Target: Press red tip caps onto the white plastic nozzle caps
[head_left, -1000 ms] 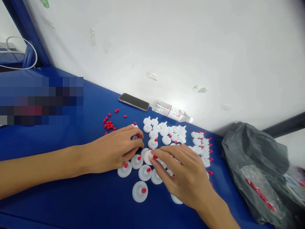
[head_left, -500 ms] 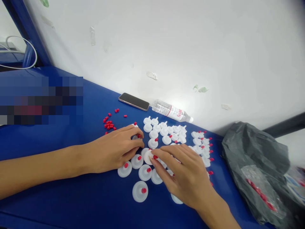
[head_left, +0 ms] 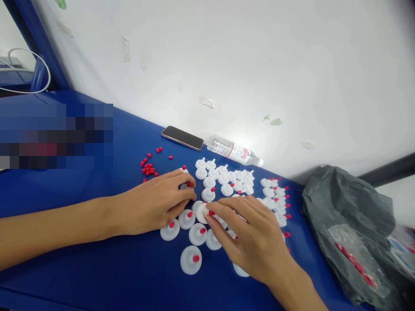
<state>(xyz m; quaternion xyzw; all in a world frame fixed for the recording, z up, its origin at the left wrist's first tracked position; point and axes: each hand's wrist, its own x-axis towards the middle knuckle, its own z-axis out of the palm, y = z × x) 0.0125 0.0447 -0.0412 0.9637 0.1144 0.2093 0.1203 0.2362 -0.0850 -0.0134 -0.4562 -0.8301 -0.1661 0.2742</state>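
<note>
Several white plastic caps, many with a red plug in the middle, lie spread over the blue table. My left hand rests among them with its fingers curled round a white cap with a red plug at its fingertips. My right hand lies over the caps, thumb and forefinger pinched on a red plug that sits on a white cap. A small heap of loose red plugs lies beyond my left hand.
A phone and a clear water bottle lie along the white wall. A grey plastic bag with more red plugs sits at the right. A white cable loops at far left.
</note>
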